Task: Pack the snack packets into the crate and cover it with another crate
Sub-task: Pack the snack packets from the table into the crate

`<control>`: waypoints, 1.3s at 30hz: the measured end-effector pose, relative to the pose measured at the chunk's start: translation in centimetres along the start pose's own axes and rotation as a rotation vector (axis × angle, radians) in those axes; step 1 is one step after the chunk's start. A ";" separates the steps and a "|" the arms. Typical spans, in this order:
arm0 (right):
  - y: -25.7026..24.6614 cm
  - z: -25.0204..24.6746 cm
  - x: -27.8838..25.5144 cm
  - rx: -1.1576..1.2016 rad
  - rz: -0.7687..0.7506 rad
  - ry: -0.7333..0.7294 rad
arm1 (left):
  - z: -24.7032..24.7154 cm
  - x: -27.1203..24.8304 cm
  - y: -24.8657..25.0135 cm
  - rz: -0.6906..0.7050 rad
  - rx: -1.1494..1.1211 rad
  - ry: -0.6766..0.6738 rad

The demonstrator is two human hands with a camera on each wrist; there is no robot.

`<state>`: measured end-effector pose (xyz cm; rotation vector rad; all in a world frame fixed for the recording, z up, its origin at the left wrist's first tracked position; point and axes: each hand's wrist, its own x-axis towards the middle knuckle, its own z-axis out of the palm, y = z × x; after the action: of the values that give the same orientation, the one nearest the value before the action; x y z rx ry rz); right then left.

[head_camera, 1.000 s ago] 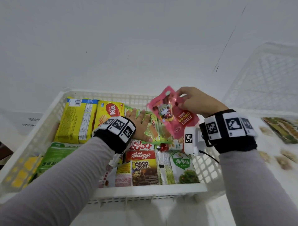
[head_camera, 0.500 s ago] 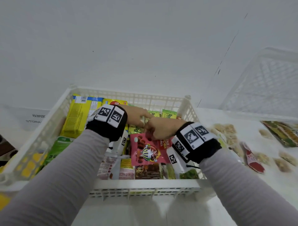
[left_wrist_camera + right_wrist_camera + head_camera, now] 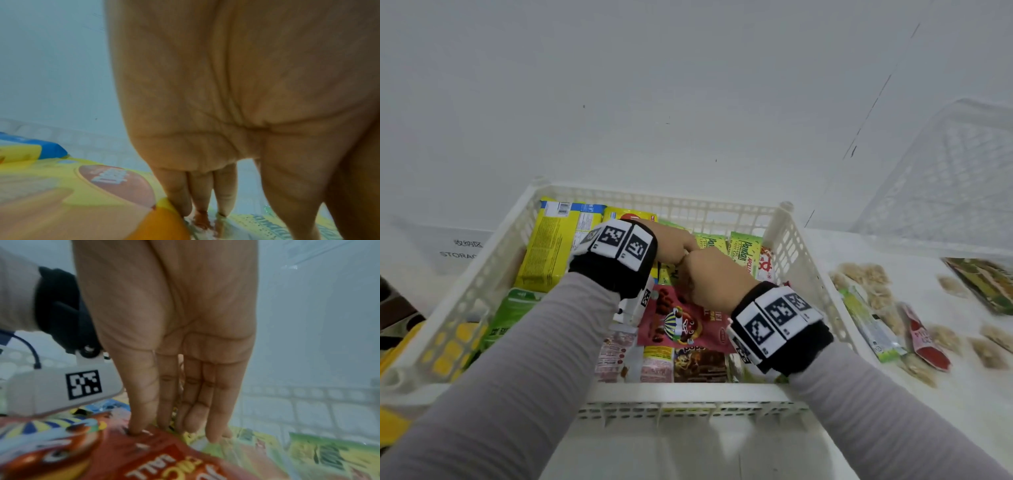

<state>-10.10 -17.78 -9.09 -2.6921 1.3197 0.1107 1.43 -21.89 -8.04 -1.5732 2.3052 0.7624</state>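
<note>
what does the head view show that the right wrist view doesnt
Only the head view shows the whole white crate with the big yellow packet at its far left, the second crate standing at the right, and loose packets on the table beside it.

Only the right wrist view shows the palm side of the right hand, its straight fingers pressing down on the edge of the pink packet.

Both show the pink packet, the green Pandan packets behind it, and the left wrist's camera.
</note>
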 end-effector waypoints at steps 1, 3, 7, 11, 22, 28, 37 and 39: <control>-0.3 0.0 -0.4 -0.004 -0.021 0.002 | 0.0 0.2 -0.1 0.005 -0.006 -0.014; -1.0 0.0 -1.2 0.014 -0.090 -0.115 | -0.1 0.2 -0.2 0.012 -0.004 -0.039; -0.1 -1.7 -2.0 0.143 -0.123 -0.275 | 0.2 0.4 0.1 -0.016 0.036 -0.005; 5.5 -3.9 -0.9 0.457 0.296 0.131 | 0.5 0.9 0.4 -0.018 0.072 0.178; 9.1 -1.0 0.3 0.428 0.649 0.125 | 3.3 2.4 0.8 -0.048 0.359 -0.024; 9.4 -0.8 0.5 0.498 0.590 0.107 | 3.5 2.6 0.8 -0.067 0.344 -0.023; 7.6 1.3 1.5 0.175 0.385 -0.024 | 3.5 2.6 1.3 -0.110 0.312 0.023; 7.1 2.4 1.8 0.179 0.365 -0.144 | 3.6 2.7 1.5 -0.145 0.325 0.028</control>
<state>-14.58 -23.09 -12.37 -2.2290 1.6707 0.2091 -1.32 -21.62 -11.90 -1.5840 2.1694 0.3124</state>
